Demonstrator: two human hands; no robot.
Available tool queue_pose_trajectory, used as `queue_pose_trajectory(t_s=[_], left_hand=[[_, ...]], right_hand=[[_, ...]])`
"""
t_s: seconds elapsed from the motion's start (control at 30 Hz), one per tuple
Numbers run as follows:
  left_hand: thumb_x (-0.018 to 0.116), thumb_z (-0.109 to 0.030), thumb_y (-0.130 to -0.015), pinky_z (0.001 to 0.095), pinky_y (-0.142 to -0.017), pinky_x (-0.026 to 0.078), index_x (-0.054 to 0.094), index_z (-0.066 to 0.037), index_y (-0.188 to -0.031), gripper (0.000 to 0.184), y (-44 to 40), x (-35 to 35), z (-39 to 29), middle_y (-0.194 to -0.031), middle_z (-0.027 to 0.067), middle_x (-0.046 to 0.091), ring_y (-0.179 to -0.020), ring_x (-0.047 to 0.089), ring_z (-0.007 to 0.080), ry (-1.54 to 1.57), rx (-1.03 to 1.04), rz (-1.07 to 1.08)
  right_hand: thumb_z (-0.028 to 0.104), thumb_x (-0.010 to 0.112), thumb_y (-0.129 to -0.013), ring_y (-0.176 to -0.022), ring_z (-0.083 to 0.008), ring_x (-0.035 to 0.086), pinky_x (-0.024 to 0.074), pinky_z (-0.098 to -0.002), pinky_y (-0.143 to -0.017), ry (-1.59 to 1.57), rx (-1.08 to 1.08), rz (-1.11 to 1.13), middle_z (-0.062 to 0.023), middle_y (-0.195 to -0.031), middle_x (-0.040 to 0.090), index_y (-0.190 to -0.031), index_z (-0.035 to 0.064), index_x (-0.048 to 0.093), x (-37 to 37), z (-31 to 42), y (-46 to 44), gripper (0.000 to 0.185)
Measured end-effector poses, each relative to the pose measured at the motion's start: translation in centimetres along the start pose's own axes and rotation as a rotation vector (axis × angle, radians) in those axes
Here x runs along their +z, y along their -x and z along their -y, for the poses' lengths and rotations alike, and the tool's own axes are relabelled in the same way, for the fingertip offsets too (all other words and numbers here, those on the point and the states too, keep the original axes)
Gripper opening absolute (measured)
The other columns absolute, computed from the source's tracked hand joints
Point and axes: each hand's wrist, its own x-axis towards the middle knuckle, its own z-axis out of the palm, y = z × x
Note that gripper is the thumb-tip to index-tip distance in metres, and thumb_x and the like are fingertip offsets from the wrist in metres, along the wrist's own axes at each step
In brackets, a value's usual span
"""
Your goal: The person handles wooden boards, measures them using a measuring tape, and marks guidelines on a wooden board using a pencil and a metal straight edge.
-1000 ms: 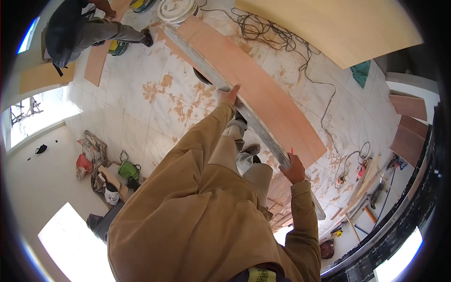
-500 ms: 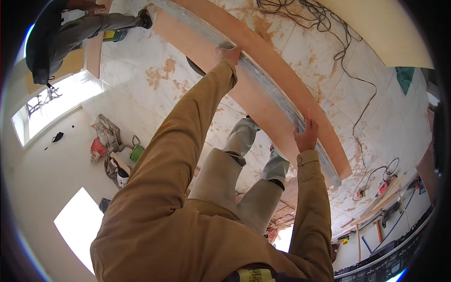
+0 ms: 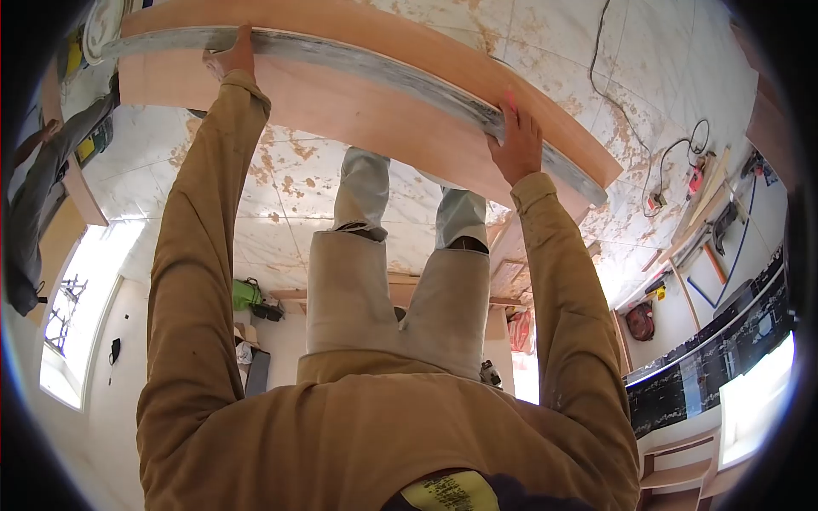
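Observation:
A long metal straightedge (image 3: 383, 66), grey and smeared, lies along a brown wooden board (image 3: 341, 98). My left hand (image 3: 232, 60) is closed around the straightedge near its left part, thumb on the near side. Toward the other end, my right hand (image 3: 517, 146) rests on the straightedge, thumb on its near edge. A thin red pencil-like stick (image 3: 510, 97) pokes up from the right hand's fingers; most of it is hidden. The board lies in front of my legs.
Another person's leg (image 3: 43, 183) is at the left by the board's end. A cable (image 3: 626, 119) runs over the stained tile floor (image 3: 562, 51). Wooden strips (image 3: 703, 200) and tools are at the right. A green bag (image 3: 247, 294) lies behind me.
My view has turned, so the board now runs more level across it. My left hand has moved farther from the right one, toward the straightedge's left end. The right hand keeps its place on the straightedge.

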Motion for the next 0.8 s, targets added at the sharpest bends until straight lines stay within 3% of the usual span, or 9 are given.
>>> queue_pose_trajectory(t_s=[0.13,0.23,0.53,0.63,0.73,0.8], left_hand=[[0.086,-0.05,-0.063,0.0415,-0.11,0.039,0.023,0.004,-0.149,0.12,-1.1,0.4,1.2,-0.146,0.0222,0.041,-0.133,0.045,0.0354,0.109,0.046,0.072],[0.093,-0.038,-0.061,0.037,-0.106,0.043,0.024,0.009,-0.148,0.12,0.1,-0.3,-0.5,-0.145,0.0206,0.042,-0.129,0.048,0.0284,0.265,-0.057,0.093],[0.093,-0.035,-0.062,0.0353,-0.097,0.048,0.05,0.009,-0.134,0.094,-0.2,0.2,-0.3,-0.128,0.0153,0.061,-0.114,0.059,0.0247,0.29,-0.038,0.03],[0.093,-0.035,-0.062,0.0353,-0.097,0.048,0.049,0.008,-0.134,0.095,0.1,0.0,-0.5,-0.13,0.0154,0.06,-0.115,0.058,0.0242,0.341,-0.027,0.065],[0.092,-0.04,-0.061,0.0365,-0.107,0.042,0.031,0.009,-0.146,0.115,-1.0,0.0,0.3,-0.14,0.0187,0.05,-0.127,0.05,0.0283,0.37,-0.019,0.198],[0.092,-0.04,-0.062,0.0372,-0.105,0.044,0.034,0.008,-0.144,0.111,-1.3,0.4,0.9,-0.139,0.0191,0.051,-0.124,0.053,0.0285,0.284,0.012,0.128]], right_hand=[[0.021,0.079,-0.075,-0.118,-0.0349,0.051,0.0408,-0.0468,-0.102,-0.03,-0.012,-0.021,-0.0136,-0.124,0.055,-0.134,0.0122,0.055,0.5,-1.3,0.5,0.064],[0.021,0.08,-0.072,-0.117,-0.0326,0.052,0.0405,-0.0466,-0.103,-0.078,0.035,-0.088,-0.0112,-0.125,0.056,-0.13,0.013,0.058,0.7,-1.2,0.4,0.063],[0.019,0.078,-0.073,-0.117,-0.0324,0.053,0.0408,-0.0465,-0.103,-0.049,0.037,-0.11,-0.0114,-0.126,0.056,-0.127,0.0125,0.06,0.3,-1.0,-0.2,0.058],[0.019,0.079,-0.073,-0.118,-0.0349,0.052,0.0415,-0.0472,-0.101,-0.046,0.029,-0.111,-0.0136,-0.124,0.056,-0.13,0.0113,0.058,0.4,-1.0,-0.2,0.06],[0.019,0.079,-0.074,-0.118,-0.0349,0.052,0.0412,-0.0472,-0.101,-0.035,0.024,-0.12,-0.014,-0.125,0.055,-0.13,0.0107,0.058,0.4,-1.0,-0.3,0.061],[0.019,0.079,-0.074,-0.118,-0.0355,0.052,0.0411,-0.0474,-0.101,-0.038,0.031,-0.102,-0.0146,-0.126,0.055,-0.13,0.0103,0.058,0.4,-1.0,-0.3,0.061]])
